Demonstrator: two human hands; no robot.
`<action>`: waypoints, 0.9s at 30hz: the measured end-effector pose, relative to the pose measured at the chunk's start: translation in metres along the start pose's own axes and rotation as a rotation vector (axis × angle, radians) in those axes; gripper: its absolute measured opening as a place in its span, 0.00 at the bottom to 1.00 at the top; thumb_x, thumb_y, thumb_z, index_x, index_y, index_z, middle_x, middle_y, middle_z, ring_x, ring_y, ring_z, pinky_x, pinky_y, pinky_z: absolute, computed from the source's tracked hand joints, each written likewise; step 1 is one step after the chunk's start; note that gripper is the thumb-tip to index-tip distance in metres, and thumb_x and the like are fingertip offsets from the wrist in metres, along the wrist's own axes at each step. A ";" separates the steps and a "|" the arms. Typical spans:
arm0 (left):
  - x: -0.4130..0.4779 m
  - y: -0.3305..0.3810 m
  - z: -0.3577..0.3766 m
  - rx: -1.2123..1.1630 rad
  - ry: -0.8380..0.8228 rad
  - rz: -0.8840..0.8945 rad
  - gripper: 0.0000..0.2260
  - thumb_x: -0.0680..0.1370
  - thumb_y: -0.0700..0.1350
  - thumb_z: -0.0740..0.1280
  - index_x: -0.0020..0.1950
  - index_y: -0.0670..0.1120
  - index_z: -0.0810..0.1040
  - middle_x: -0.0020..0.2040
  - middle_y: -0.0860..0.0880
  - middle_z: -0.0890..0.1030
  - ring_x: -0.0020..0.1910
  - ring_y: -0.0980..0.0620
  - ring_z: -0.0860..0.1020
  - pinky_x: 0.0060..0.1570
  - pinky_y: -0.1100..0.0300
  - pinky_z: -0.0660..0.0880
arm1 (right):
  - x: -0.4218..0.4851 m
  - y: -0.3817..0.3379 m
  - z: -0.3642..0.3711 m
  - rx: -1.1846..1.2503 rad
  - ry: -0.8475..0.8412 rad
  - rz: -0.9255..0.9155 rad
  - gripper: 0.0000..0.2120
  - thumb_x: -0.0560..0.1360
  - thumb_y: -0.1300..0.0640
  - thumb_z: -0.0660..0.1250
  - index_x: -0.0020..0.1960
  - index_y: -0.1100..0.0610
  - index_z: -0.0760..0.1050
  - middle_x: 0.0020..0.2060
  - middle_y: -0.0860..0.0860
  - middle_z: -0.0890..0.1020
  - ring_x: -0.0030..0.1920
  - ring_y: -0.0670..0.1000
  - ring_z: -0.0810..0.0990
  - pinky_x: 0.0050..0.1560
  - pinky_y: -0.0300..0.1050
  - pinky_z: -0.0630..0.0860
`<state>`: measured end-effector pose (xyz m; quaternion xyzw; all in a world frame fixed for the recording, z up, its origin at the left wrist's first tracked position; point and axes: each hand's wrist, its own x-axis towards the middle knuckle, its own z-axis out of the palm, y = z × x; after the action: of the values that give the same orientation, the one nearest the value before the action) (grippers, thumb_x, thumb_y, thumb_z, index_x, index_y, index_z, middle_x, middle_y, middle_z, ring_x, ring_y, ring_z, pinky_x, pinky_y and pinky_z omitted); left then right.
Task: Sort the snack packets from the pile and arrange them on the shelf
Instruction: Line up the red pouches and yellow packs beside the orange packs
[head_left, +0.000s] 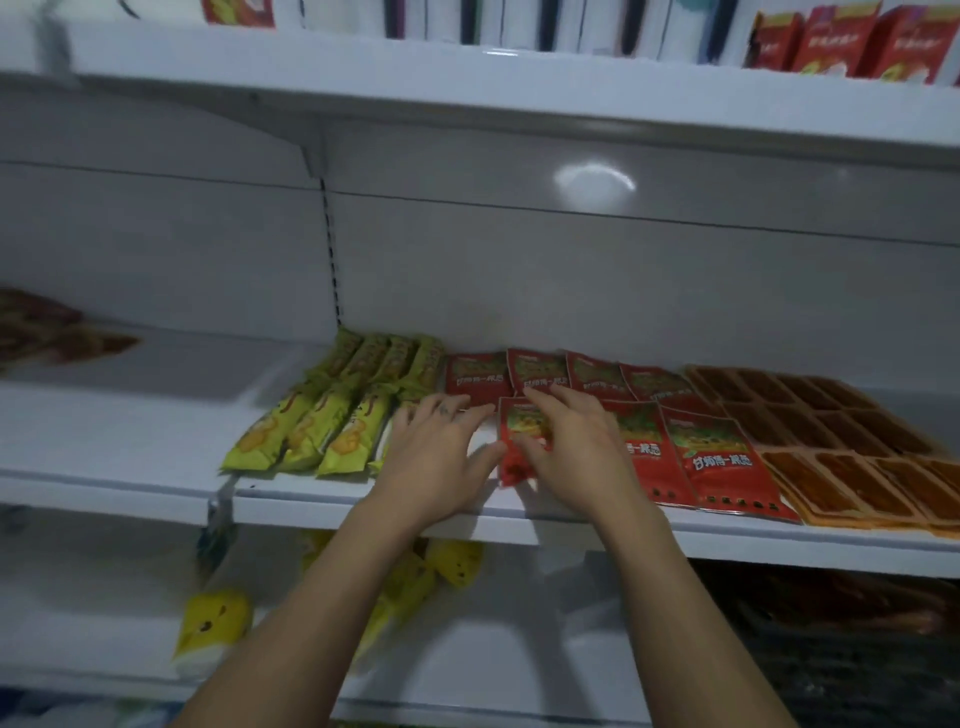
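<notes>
A small red snack packet (519, 423) lies on the white middle shelf (332, 496), in front of a back row of matching red packets (540, 374). My right hand (576, 452) lies over its right side, index finger stretched to its top edge and thumb pinching its crumpled lower part. My left hand (436, 452) rests flat on the shelf just left of it, fingers straight, thumb touching the packet's left edge. Two more red packets (722, 460) lie to the right in the front row.
Yellow-green stick packets (332, 423) lie in two rows to the left, flat orange-brown packets (841, 431) in rows to the right. The upper shelf holds red boxes (831, 41). Yellow packets (213, 623) sit on the lower shelf. More packets (47, 332) lie far left.
</notes>
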<state>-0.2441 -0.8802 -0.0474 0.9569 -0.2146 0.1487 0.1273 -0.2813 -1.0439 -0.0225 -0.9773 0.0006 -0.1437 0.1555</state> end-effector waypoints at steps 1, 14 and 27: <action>-0.003 -0.012 -0.009 0.023 0.013 -0.012 0.25 0.81 0.63 0.54 0.76 0.58 0.63 0.76 0.54 0.65 0.74 0.51 0.59 0.67 0.51 0.58 | 0.004 -0.014 0.001 0.002 -0.002 -0.031 0.29 0.79 0.43 0.63 0.78 0.46 0.60 0.76 0.50 0.63 0.76 0.52 0.58 0.75 0.50 0.54; -0.119 -0.212 -0.120 0.219 0.122 -0.388 0.32 0.77 0.70 0.50 0.77 0.57 0.61 0.75 0.52 0.66 0.74 0.49 0.61 0.66 0.48 0.57 | 0.034 -0.237 0.054 0.081 -0.056 -0.424 0.34 0.76 0.38 0.64 0.78 0.47 0.59 0.76 0.49 0.63 0.76 0.52 0.57 0.74 0.48 0.54; -0.255 -0.342 -0.184 0.302 0.187 -0.684 0.31 0.78 0.68 0.55 0.78 0.58 0.58 0.76 0.53 0.64 0.75 0.50 0.58 0.68 0.46 0.58 | 0.003 -0.431 0.124 0.227 -0.161 -0.686 0.34 0.77 0.38 0.63 0.79 0.46 0.56 0.77 0.49 0.60 0.76 0.52 0.56 0.75 0.48 0.53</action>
<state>-0.3529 -0.4291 -0.0256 0.9635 0.1537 0.2141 0.0460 -0.2623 -0.5965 -0.0033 -0.9054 -0.3553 -0.1091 0.2054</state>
